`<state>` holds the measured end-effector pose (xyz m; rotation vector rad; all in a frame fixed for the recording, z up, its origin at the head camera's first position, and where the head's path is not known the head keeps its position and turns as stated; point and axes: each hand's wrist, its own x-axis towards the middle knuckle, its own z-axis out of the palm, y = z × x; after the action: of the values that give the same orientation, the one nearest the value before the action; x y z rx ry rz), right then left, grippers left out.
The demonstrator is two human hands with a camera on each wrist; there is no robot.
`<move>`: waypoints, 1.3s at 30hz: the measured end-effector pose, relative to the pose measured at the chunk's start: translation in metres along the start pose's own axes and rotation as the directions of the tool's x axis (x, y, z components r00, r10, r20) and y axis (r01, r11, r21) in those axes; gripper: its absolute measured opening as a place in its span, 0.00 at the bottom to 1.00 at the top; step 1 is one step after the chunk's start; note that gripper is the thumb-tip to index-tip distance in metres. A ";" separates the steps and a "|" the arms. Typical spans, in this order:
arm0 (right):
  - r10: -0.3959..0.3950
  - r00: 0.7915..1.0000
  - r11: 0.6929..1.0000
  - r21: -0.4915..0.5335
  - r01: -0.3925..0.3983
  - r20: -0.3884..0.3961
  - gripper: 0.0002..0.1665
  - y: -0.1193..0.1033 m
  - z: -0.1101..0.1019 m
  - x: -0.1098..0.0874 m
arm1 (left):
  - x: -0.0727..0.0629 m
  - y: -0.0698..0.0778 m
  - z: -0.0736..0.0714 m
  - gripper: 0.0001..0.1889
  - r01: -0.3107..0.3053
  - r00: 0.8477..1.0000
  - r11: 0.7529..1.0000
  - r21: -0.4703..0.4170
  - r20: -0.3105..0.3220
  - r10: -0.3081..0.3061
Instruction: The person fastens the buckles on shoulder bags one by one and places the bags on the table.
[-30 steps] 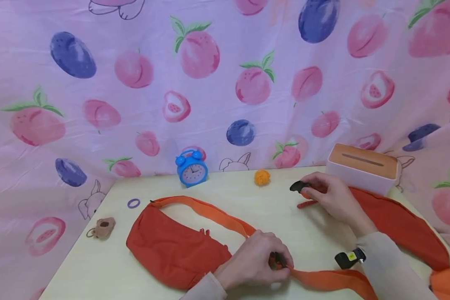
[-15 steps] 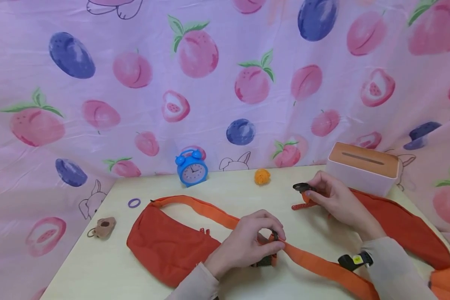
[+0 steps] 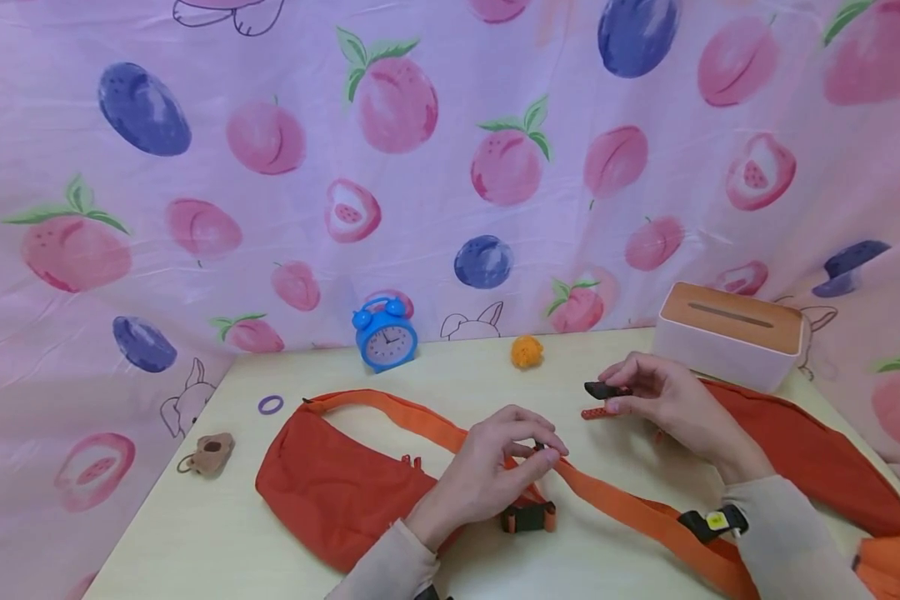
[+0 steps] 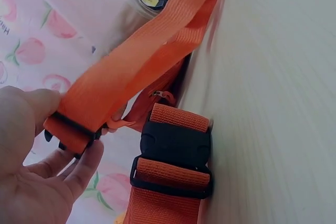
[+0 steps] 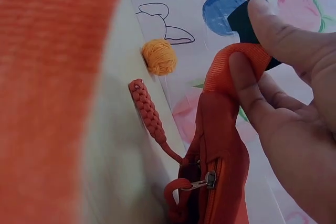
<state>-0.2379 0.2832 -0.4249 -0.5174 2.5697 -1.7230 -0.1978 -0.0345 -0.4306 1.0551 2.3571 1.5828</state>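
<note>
A pale yellow table (image 3: 195, 517) stands before a pink fruit-print cloth (image 3: 450, 167). Nearest, the left hand (image 3: 487, 479) pinches the orange strap (image 3: 622, 508) at a black slider; a black buckle (image 3: 528, 517) lies just beside it, against the orange bag (image 3: 337, 492). Compared with 0.5 s ago, this hand has lifted and the buckle lies uncovered. Farther off, the right hand (image 3: 663, 400) pinches a black clip (image 3: 602, 389) on the second bag (image 3: 810, 450). Beyond stand a tissue box (image 3: 727, 333), its contents hidden, a yarn ball (image 3: 527, 352) and a blue clock (image 3: 385, 337).
</note>
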 end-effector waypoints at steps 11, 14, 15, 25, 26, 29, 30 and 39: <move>0.073 0.997 0.997 0.023 -0.073 0.018 0.29 -0.002 -0.005 -0.004 | 0.003 -0.001 0.001 0.33 0.065 0.987 0.996 -0.055 -0.143 -0.072; 0.069 0.997 0.997 0.013 -0.069 0.016 0.33 -0.003 -0.005 -0.003 | 0.003 -0.001 0.002 0.27 0.083 0.981 0.992 -0.095 -0.168 -0.098; 0.067 0.998 0.998 0.004 -0.067 0.014 0.33 -0.003 -0.005 -0.003 | 0.004 -0.001 0.002 0.25 0.093 0.979 0.991 -0.098 -0.174 -0.109; 0.089 0.996 0.991 -0.099 -0.088 0.011 0.31 -0.010 -0.004 -0.004 | 0.008 0.004 0.003 0.27 0.229 0.945 0.968 -0.104 -0.214 -0.246; 0.087 0.996 0.990 -0.109 -0.086 0.009 0.31 -0.011 -0.005 -0.005 | 0.008 0.004 0.003 0.27 0.229 0.944 0.968 -0.104 -0.219 -0.247; 0.073 0.997 0.989 -0.126 -0.072 0.003 0.31 -0.013 -0.006 -0.005 | 0.010 0.003 0.004 0.27 0.223 0.941 0.970 -0.100 -0.239 -0.241; 0.068 0.998 0.990 -0.124 -0.067 0.004 0.31 -0.014 -0.007 -0.005 | 0.010 0.003 0.005 0.27 0.219 0.939 0.970 -0.101 -0.248 -0.238; 0.104 0.993 0.994 -0.035 -0.102 0.048 0.32 -0.014 -0.007 -0.006 | 0.016 -0.001 0.011 0.28 0.244 0.908 0.968 -0.065 -0.335 -0.252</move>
<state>-0.2301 0.2867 -0.4108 -0.4147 2.5457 -1.6182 -0.2053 -0.0165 -0.4323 0.4749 2.5511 1.8041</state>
